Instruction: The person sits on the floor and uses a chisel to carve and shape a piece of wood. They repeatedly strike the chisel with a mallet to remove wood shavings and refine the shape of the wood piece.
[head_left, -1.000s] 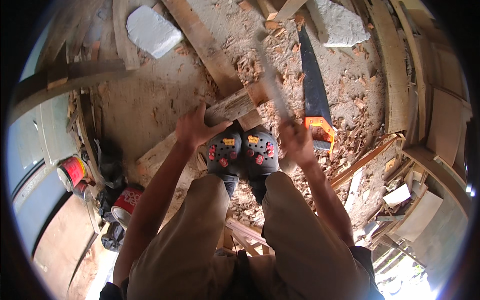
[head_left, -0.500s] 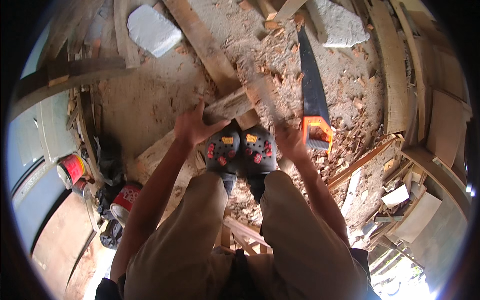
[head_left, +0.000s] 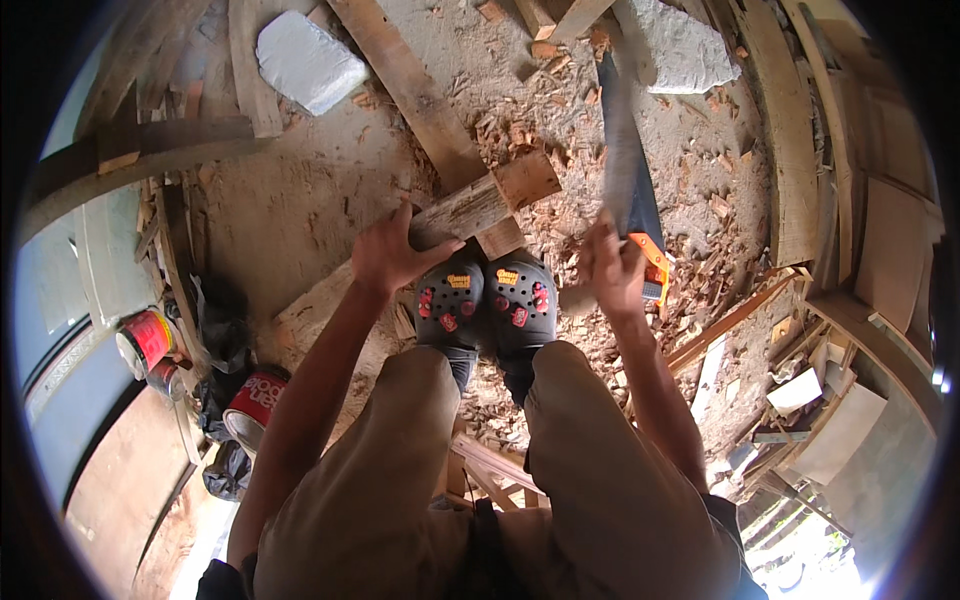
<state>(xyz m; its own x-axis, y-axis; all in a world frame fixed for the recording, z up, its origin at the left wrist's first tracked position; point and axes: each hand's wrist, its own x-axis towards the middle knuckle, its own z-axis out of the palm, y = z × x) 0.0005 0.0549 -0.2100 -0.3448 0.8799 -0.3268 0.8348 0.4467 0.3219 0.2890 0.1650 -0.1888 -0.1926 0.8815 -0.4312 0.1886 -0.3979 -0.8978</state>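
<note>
My left hand [head_left: 388, 250] is closed round the near end of a short wooden block [head_left: 462, 212], thumb along its lower side. The block's far end [head_left: 528, 181] has a freshly cut, paler face and rests across a long plank [head_left: 425, 105] on the ground. My right hand [head_left: 612, 262] grips a machete [head_left: 622, 150], its long blade blurred and pointing away from me, apart from the block. Beneath that blade lies a handsaw with an orange handle [head_left: 652, 262] and a dark blade, partly covered by the machete and my hand.
Wood chips [head_left: 520, 135] are scattered over the dirt floor. My dark clogs [head_left: 450, 300] are close to the block. Pale slabs [head_left: 310, 62] lie at the far side. Boards [head_left: 790, 150] line the right; paint cans [head_left: 255, 405] and black plastic bags stand left.
My right hand has moved right and slightly up, swinging the machete away from the block to over the handsaw. My left hand still holds the block in about the same place.
</note>
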